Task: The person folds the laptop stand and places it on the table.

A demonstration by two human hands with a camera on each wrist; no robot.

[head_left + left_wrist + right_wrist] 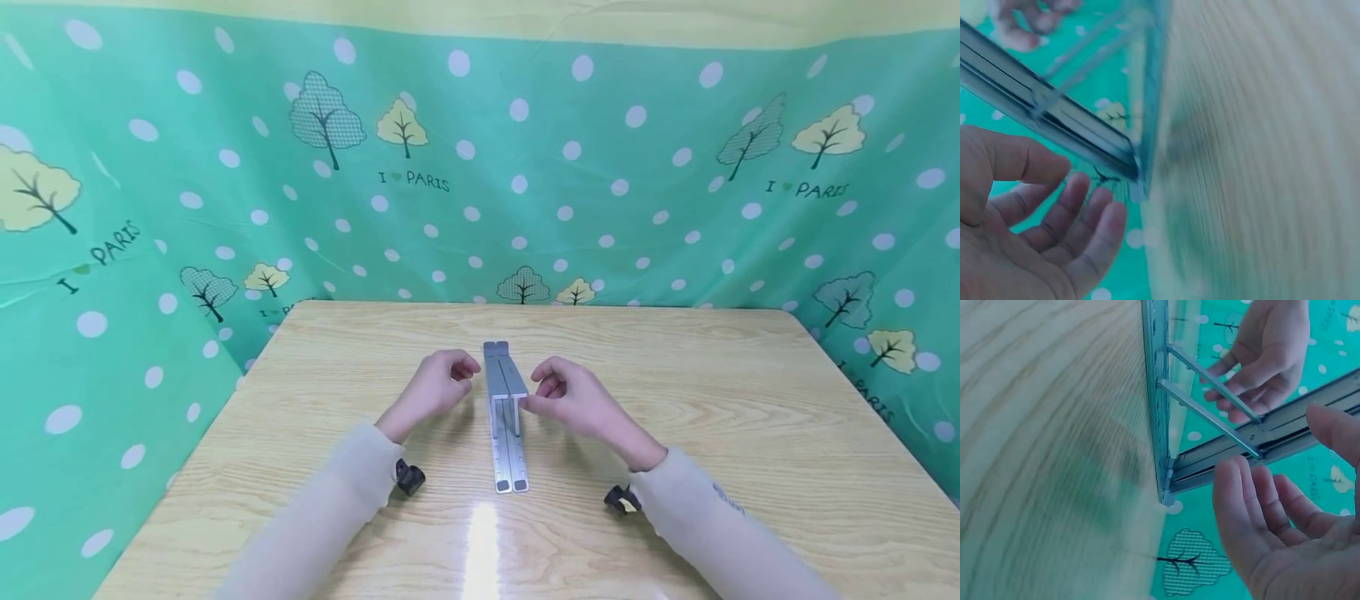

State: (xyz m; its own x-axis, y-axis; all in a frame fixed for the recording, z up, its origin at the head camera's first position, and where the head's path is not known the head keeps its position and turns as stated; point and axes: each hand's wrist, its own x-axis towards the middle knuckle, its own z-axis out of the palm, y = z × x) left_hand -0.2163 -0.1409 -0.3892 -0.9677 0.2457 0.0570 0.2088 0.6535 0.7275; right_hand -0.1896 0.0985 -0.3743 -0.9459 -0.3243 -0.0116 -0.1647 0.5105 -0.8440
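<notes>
A folding metal laptop stand (pixel 506 379) stands on the table with its upper arms raised at a slant. Two thin struts (pixel 1213 415) join the base to the raised part. My left hand (pixel 441 382) hovers just left of the stand, fingers loosely bent and apart from it in the left wrist view. On the other side is my right hand (pixel 576 398), close to the raised end. Its fingers (pixel 1229 487) are loosely bent beside the upper arm and hold nothing; whether a fingertip touches the metal I cannot tell.
The stand rests on a light wood-grain table (pixel 360 350). A green dotted curtain (pixel 517 183) with printed trees hangs behind and to the sides. Small black devices (pixel 409 477) sit at both wrists, and a bright reflection lies near the front.
</notes>
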